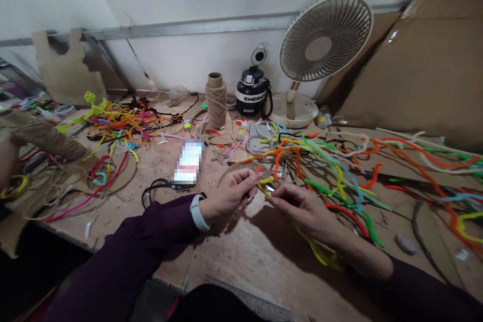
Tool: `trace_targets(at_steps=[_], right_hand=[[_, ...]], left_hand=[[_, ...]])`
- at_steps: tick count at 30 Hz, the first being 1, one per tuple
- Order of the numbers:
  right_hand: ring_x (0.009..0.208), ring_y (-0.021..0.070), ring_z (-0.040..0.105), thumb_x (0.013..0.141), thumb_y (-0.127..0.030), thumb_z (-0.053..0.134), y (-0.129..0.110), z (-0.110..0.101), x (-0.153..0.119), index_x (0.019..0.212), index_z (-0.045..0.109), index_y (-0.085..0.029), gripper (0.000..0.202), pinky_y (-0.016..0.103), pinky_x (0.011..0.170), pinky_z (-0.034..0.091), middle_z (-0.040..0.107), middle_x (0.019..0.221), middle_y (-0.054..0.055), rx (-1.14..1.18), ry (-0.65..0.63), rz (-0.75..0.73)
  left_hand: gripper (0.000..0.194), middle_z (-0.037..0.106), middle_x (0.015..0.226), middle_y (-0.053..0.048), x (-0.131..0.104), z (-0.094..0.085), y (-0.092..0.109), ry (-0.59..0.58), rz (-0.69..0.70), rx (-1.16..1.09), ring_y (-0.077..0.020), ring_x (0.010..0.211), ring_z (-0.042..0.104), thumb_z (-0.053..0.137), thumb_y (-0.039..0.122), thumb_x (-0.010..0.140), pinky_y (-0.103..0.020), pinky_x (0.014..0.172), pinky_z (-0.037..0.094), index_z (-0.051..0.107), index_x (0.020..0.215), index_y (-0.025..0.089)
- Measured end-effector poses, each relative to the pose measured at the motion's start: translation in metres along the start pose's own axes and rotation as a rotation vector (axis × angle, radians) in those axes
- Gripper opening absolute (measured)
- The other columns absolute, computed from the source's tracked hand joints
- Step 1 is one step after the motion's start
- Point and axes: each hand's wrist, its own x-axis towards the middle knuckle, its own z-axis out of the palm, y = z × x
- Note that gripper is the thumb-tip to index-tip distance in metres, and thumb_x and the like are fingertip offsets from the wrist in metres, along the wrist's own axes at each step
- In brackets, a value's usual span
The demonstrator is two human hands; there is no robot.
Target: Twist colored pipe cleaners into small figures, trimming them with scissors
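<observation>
Near the middle of the head view, my left hand (236,192) pinches one end of a bent yellow pipe cleaner (266,180). My right hand (302,206) closes on the same yellow strand a little to the right, its fingertips close to the left ones. A yellow length (317,250) hangs below my right hand. A small shiny piece (269,187) shows between the hands; what it is I cannot make out. Behind the hands lies a coiled twine disc (237,170), partly hidden.
A phone (188,163) lies left of centre. Behind stand a twine spool (216,100), a black bottle (252,93) and a fan (326,40). Coloured pipe cleaners (339,161) spread to the right; more (121,118) lie left. Another person's hand (8,156) is at the far left.
</observation>
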Motion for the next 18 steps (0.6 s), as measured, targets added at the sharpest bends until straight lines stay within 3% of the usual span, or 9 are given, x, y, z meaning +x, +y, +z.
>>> trace_targets(at_steps=[3,6,12,18], right_hand=[[0.051,0.008,0.041,0.081,-0.053,0.064,-0.001,0.0,0.0,0.076,0.054,-0.018,0.036,0.021,0.047,0.035,0.044,0.06,-0.005,-0.005,0.022,0.016],[0.051,0.0085,0.041,0.081,-0.054,0.063,-0.005,0.002,-0.001,0.076,0.056,-0.018,0.037,0.022,0.047,0.034,0.045,0.061,-0.004,-0.053,0.07,0.015],[0.052,0.009,0.039,0.08,-0.058,0.061,-0.007,0.003,-0.002,0.073,0.056,-0.018,0.04,0.022,0.047,0.034,0.044,0.06,-0.004,-0.133,0.1,-0.007],[0.056,0.0101,0.045,0.081,-0.056,0.062,-0.005,0.004,-0.002,0.078,0.056,-0.018,0.038,0.023,0.05,0.039,0.049,0.064,-0.003,-0.138,0.058,-0.007]], left_hand=[[0.049,0.055,0.057,0.004,0.003,-0.004,0.0,-0.041,-0.005,0.113,-0.0058,0.04,0.045,0.05,0.065,0.083,-0.019,0.041,0.033,0.047,0.076,0.017],[0.053,0.057,0.065,0.0,0.005,-0.008,-0.001,0.006,0.039,0.274,-0.0097,0.05,0.051,0.034,0.067,0.088,-0.022,0.048,0.038,0.049,0.082,0.017],[0.039,0.045,0.068,0.001,0.006,-0.013,-0.006,0.07,0.223,0.572,-0.0117,0.062,0.042,0.031,0.05,0.096,-0.026,0.058,0.037,0.041,0.074,0.019],[0.033,0.04,0.065,0.003,0.006,-0.012,-0.004,0.031,0.291,0.634,-0.0107,0.061,0.037,0.036,0.041,0.096,-0.025,0.059,0.033,0.04,0.072,0.019]])
